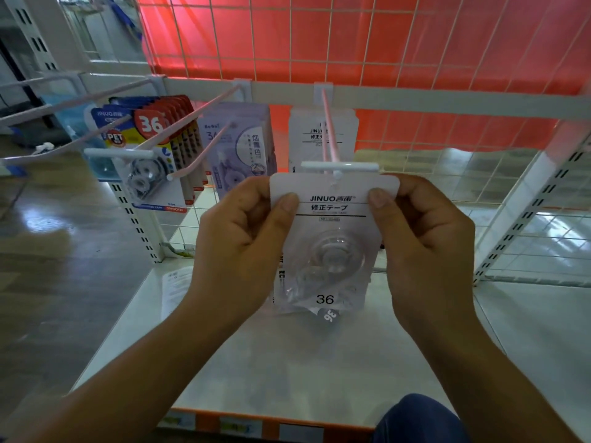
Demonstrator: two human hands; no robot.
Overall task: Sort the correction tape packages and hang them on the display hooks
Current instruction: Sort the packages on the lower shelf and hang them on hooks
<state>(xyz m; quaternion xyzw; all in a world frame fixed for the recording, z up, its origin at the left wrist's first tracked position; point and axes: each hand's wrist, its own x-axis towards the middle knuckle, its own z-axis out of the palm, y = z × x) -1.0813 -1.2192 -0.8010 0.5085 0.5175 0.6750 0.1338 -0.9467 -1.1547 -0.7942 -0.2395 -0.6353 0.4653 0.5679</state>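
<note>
Both my hands hold a white correction tape package (332,219) marked JINUO and 36, upright in front of me. My left hand (243,231) pinches its upper left edge and my right hand (419,231) pinches its upper right edge. The package's hang hole sits right at the tip of the pink display hook (331,132), just under the hook's white end bar (340,166). Another white package of the same kind (323,135) hangs at the back of that hook. More loose packages (329,313) lie on the shelf behind the held one, mostly hidden.
To the left, other hooks carry purple packages (243,145) and red, blue and yellow packages (150,148). A white shelf board (287,362) lies below my hands, with a paper sheet (174,290) at its left. White wire grid (319,36) backs the display.
</note>
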